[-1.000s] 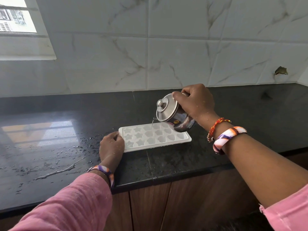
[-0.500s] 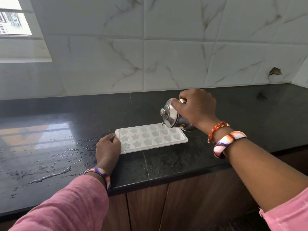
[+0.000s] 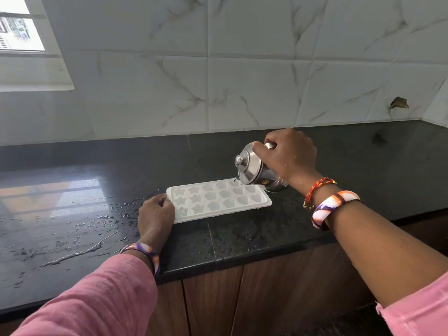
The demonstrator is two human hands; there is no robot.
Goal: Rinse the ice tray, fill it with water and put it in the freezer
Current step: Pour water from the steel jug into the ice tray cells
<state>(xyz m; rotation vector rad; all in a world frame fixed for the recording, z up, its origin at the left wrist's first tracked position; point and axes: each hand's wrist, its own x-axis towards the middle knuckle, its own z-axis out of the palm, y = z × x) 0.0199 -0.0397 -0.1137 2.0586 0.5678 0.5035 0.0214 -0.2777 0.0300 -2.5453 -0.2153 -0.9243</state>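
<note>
A white ice tray [image 3: 219, 200] with star and heart moulds lies flat on the black countertop [image 3: 242, 238]. My left hand [image 3: 155, 213] rests closed against the tray's left end and holds it steady. My right hand [image 3: 288, 156] grips a small lidded steel jug [image 3: 252, 169], tipped to the left over the tray's far right corner. A thin trickle of water falls from the jug's spout into the moulds there.
Spilled water streaks the countertop at the left [image 3: 80, 248]. A marble-tiled wall [image 3: 242, 81] rises behind, with a window [image 3: 19, 32] at the upper left. Wooden cabinet doors [image 3: 242, 299] sit below the counter's front edge.
My right hand has carried the tipped jug to the right along the tray's far edge, from the middle moulds to the right corner. My left hand stays at the tray's left end.
</note>
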